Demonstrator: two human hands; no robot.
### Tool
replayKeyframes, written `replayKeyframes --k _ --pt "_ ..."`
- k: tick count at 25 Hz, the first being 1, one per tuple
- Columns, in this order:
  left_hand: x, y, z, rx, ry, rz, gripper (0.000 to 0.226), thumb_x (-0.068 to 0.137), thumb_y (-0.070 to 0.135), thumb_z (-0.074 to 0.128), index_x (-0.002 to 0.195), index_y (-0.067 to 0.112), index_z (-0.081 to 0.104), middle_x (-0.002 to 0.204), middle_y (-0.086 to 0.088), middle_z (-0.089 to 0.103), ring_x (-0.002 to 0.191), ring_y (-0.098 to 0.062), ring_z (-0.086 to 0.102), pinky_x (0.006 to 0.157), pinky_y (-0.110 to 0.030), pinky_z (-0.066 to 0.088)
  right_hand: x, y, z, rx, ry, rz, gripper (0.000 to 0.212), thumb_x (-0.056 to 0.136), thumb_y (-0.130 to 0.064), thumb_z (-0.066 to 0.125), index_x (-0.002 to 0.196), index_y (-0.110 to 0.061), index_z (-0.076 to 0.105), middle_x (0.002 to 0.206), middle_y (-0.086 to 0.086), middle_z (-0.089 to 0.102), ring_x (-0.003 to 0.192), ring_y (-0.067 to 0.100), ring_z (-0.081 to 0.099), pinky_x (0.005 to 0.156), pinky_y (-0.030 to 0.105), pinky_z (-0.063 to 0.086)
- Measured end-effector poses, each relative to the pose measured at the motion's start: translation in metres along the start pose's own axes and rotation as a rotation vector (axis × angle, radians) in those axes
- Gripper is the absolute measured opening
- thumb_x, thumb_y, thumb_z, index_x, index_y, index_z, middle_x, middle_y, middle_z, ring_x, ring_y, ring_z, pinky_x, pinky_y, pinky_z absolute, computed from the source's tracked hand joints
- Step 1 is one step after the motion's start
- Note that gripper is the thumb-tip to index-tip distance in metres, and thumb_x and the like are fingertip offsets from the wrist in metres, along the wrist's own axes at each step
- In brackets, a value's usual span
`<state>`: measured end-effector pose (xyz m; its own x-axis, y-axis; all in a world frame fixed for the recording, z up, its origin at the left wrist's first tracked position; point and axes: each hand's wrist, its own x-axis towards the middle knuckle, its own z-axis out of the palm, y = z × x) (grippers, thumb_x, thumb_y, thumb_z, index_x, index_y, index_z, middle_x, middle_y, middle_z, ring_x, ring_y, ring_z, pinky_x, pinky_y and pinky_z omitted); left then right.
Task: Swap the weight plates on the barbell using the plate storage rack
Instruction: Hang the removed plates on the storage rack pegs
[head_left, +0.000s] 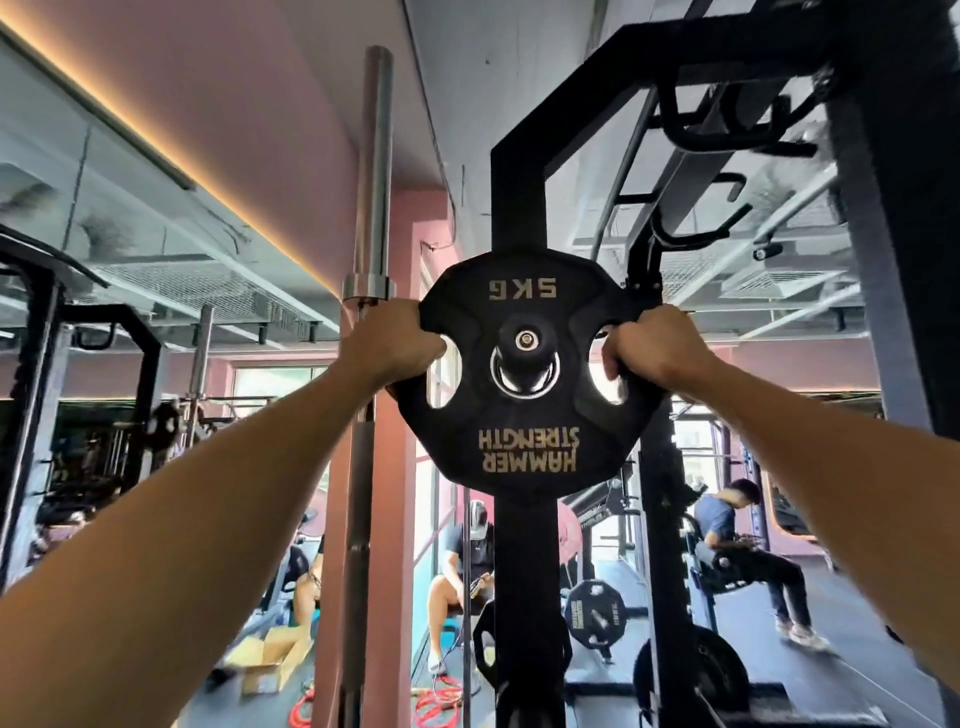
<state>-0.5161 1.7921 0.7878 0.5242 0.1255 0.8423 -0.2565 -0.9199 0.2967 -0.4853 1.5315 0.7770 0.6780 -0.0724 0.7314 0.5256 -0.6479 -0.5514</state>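
5kg plate (524, 410) on rack peg (525, 347) — L hand (395, 343) & R hand (657, 353) fingers curled thru its side grip holes.

Fingertips of the left hand (396, 343) are disappearing through the weight plate (524, 374) cutout; the right hand (655, 347) is covering its far rim. The plate is hiding the rack upright (519, 197) behind, and the floor plates (595, 613) are blurring out.

A black weight plate (524, 374) with gold lettering hangs on a black rack post (519, 171), beside a silver barbell (371, 208) and pink wall (260, 104).
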Motion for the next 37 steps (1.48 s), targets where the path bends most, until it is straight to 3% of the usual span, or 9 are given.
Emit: replayKeyframes --k 8,15,18,22,27,29,31,35,37 --pt "0.046 -0.038 0.072 -0.003 0.004 -0.013 0.016 0.071 0.022 0.060 0.085 0.016 0.062 0.083 -0.008 0.065 0.082 -0.031 0.062 0.069 -0.033 0.048 0.058 0.043 0.056 0.050 0.018 0.047 0.030 0.029 -0.018 0.061 0.055 -0.004 0.065 0.068 0.010 0.064 0.062 0.033 0.061 0.054 0.032 0.046" --pt "0.070 -0.052 0.103 -0.046 0.000 -0.013 0.014 0.074 0.015 0.060 0.065 0.016 0.050 0.072 -0.006 0.060 0.083 -0.037 0.063 0.063 -0.031 0.039 0.084 0.059 0.077 -0.002 0.016 0.014 0.022 0.056 -0.025 0.053 0.054 -0.012 0.070 0.067 0.009 0.065 0.067 0.028 0.064 0.069 0.038 0.056" --pt "0.066 -0.050 0.101 -0.002 0.012 -0.022 0.018 0.072 0.029 0.054 0.083 0.016 0.054 0.085 -0.006 0.063 0.084 -0.031 0.060 0.070 -0.034 0.044 0.084 0.060 0.074 -0.010 -0.023 0.016 0.027 0.073 -0.030 0.044 0.066 -0.013 0.064 0.070 0.006 0.060 0.071 0.026 0.056 0.074 0.037 0.052" --pt "0.035 -0.046 0.108 0.037 0.080 -0.087 0.040 0.096 0.038 0.048 0.121 0.012 0.032 0.095 -0.011 0.057 0.084 -0.035 0.055 0.077 -0.042 0.045 0.061 0.060 0.077 0.041 -0.013 0.062 0.027 0.070 -0.037 0.048 0.073 -0.015 0.063 0.073 0.005 0.059 0.072 0.026 0.055 0.071 0.038 0.051" --pt "-0.037 -0.054 0.111 -0.003 -0.130 -0.097 0.044 0.107 0.035 0.027 0.141 0.007 0.024 0.094 -0.018 0.065 0.068 -0.030 0.066 0.084 -0.050 0.052 0.002 0.077 0.078 0.155 -0.110 0.115 0.038 0.096 -0.050 0.048 0.104 -0.013 0.057 0.077 0.009 0.064 0.064 0.029 0.064 0.054 0.034 0.054" --pt "-0.072 -0.063 0.102 0.085 -0.218 -0.041 0.035 0.107 0.028 0.029 0.137 0.009 0.032 0.082 -0.011 0.064 0.061 -0.024 0.064 0.083 -0.045 0.051 -0.023 0.090 0.074 0.020 -0.195 0.083 0.054 0.098 -0.056 0.042 0.126 -0.011 0.055 0.105 0.012 0.066 0.092 0.031 0.065 0.074 0.037 0.051" --pt "-0.111 -0.070 0.085 0.063 -0.413 -0.036 0.037 0.104 0.036 0.042 0.134 0.017 0.031 0.074 -0.009 0.065 0.060 -0.023 0.064 0.062 -0.034 0.053 -0.054 0.102 0.068 -0.102 -0.309 0.107 0.067 0.097 -0.054 0.046 0.144 -0.007 0.040 0.137 0.016 0.055 0.121 0.032 0.054 0.098 0.039 0.041" --pt "-0.184 -0.074 0.060 0.102 -0.617 -0.047 0.060 0.089 0.059 0.059 0.136 0.029 0.037 0.108 -0.011 0.069 0.098 -0.025 0.066 0.083 -0.032 0.048 -0.129 0.116 0.056 -0.180 -0.512 0.216 0.083 0.091 -0.060 0.053 0.153 -0.014 0.024 0.125 0.012 0.053 0.113 0.026 0.052 0.097 0.036 0.040" --pt "-0.212 -0.066 0.043 0.032 -0.675 -0.064 0.064 0.089 0.055 0.063 0.141 0.026 0.039 0.129 -0.016 0.062 0.116 -0.028 0.059 0.089 -0.031 0.043 -0.162 0.115 0.042 -0.232 -0.568 0.203 0.081 0.090 -0.059 0.055 0.153 -0.017 0.026 0.137 0.011 0.049 0.122 0.026 0.049 0.100 0.034 0.037"
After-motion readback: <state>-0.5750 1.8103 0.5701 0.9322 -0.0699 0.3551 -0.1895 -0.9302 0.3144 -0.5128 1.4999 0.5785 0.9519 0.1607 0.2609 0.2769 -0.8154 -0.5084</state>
